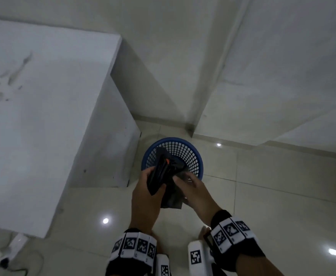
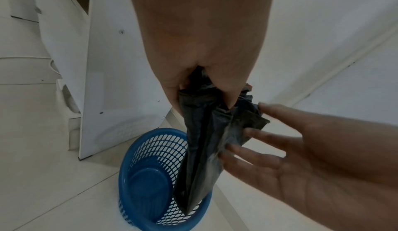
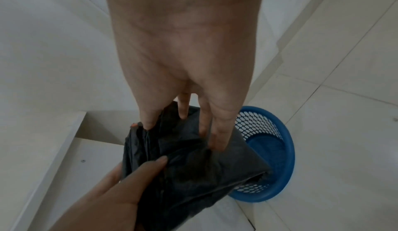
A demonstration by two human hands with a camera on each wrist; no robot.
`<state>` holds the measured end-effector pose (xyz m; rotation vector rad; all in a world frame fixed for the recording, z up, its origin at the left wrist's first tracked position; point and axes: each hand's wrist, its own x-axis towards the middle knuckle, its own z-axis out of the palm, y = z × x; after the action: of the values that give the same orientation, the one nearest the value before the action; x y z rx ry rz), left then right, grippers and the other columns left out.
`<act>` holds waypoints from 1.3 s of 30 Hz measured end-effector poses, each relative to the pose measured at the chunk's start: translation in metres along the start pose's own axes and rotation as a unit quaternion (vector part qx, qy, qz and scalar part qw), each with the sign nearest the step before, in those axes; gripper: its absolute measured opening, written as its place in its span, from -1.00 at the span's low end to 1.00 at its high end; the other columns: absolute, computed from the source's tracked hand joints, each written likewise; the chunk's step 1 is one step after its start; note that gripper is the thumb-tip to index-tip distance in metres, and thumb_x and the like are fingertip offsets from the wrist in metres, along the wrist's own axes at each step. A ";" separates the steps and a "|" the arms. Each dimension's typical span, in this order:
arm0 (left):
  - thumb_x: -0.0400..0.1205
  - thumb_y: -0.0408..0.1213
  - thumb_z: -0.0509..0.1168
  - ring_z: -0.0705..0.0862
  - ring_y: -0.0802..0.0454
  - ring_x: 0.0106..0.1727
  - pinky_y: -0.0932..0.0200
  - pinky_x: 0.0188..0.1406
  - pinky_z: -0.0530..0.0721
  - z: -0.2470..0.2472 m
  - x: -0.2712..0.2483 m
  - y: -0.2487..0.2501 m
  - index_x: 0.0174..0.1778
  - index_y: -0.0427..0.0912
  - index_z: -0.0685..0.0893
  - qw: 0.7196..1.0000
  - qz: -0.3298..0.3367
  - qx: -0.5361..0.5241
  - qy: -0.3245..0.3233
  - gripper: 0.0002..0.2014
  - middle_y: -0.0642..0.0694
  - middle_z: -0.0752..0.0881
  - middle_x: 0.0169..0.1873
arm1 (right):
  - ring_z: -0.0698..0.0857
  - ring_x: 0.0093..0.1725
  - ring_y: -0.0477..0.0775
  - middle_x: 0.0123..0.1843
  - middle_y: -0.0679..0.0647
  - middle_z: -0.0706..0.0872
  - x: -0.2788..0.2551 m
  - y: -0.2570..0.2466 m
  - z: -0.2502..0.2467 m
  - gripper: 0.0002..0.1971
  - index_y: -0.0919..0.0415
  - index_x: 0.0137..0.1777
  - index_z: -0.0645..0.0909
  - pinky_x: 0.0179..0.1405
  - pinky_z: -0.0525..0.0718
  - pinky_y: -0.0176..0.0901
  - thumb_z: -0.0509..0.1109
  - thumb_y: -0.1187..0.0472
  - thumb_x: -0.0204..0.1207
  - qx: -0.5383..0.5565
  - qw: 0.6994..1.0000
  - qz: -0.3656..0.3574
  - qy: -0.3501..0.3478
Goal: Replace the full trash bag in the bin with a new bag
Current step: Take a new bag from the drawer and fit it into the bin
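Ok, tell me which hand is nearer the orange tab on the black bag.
Left. The left hand grips the folded black bag just below the orange tab; the right hand touches the bag's lower, right side.

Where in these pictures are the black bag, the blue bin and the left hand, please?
black bag (image 2: 204, 151): left wrist view, on its hanging folded middle.
blue bin (image 1: 198, 156): head view, on its right rim.
left hand (image 1: 145, 198): head view, on the back of the hand.
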<state>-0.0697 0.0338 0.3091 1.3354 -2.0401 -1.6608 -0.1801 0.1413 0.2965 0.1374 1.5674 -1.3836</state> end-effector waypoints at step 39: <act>0.53 0.18 0.39 0.54 0.05 0.19 0.18 0.20 0.51 0.074 0.244 -0.229 -0.26 0.42 0.61 0.934 0.271 0.233 -0.025 -0.90 0.06 0.56 0.07 | 0.41 -0.40 -0.15 -0.42 -0.03 0.42 0.308 0.097 -0.036 -0.49 0.27 -0.35 0.39 -0.37 0.37 -0.25 0.63 -0.05 0.41 -0.479 0.738 -0.453 -0.143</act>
<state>-0.1396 -0.0851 -0.0039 0.7078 -2.6251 -1.0187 -0.2912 0.0495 0.0050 -1.5757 1.9439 -0.9535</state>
